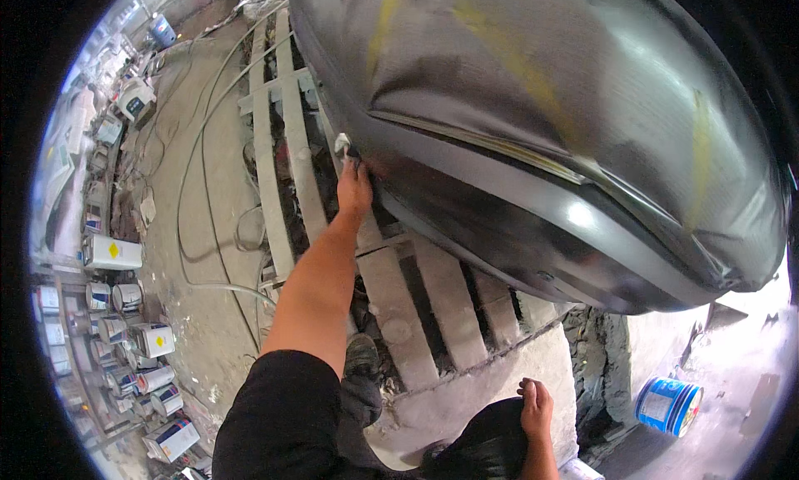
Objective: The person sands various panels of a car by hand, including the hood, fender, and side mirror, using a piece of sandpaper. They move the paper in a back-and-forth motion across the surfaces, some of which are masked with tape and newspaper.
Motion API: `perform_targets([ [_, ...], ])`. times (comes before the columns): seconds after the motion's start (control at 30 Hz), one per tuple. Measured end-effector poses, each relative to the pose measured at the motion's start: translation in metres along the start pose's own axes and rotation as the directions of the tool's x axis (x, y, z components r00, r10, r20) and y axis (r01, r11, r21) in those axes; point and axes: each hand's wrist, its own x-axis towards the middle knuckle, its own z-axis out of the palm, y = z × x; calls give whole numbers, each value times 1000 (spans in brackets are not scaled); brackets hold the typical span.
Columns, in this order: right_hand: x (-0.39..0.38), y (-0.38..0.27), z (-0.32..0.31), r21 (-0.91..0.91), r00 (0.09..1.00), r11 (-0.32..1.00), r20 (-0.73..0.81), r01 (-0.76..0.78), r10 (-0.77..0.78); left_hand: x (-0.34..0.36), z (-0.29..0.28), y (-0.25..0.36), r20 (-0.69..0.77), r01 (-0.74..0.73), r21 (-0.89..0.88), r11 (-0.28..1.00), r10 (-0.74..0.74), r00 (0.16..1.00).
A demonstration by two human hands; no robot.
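Note:
My left hand (354, 190) reaches out on a bare arm from a black sleeve, close to the lower side of a dark grey vehicle panel (466, 176). Its fingers are closed round a small white and dark thing (342, 143) that I cannot make out. Above the panel, a shiny dark sheet (583, 64) with yellowish streaks covers the body, and a creased edge runs along the seam. Over my dark-clothed leg hangs my right hand (537, 407), fingers curled in, with nothing visible in it.
A slatted wooden pallet (398, 322) lies under the vehicle's edge, with dark gaps between boards. Hoses (202, 147) snake across the concrete floor at left. Several cans and tins (112, 253) crowd the left side. A blue bucket (668, 405) stands at lower right, beyond a broken floor edge (587, 372).

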Motion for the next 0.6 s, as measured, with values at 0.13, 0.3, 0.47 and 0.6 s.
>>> perform_targets([
  [0.13, -5, 1, -1, 23, 999, 998, -16, 51, -51, -61, 8, 14, -10, -247, 472, 846, 285, 958],
  [0.3, -17, -2, -11, 121, 997, 990, -30, 68, -65, -154, 49, 46, 55, -275, 596, 754, 304, 951],
  [0.47, -27, 11, -25, 150, 990, 979, -61, 137, -129, -251, 122, 58, 48, -261, 603, 754, 292, 955],
  [0.6, -36, 36, -41, 216, 986, 966, -107, 145, -124, -306, 180, 84, 73, -262, 583, 769, 272, 960],
])
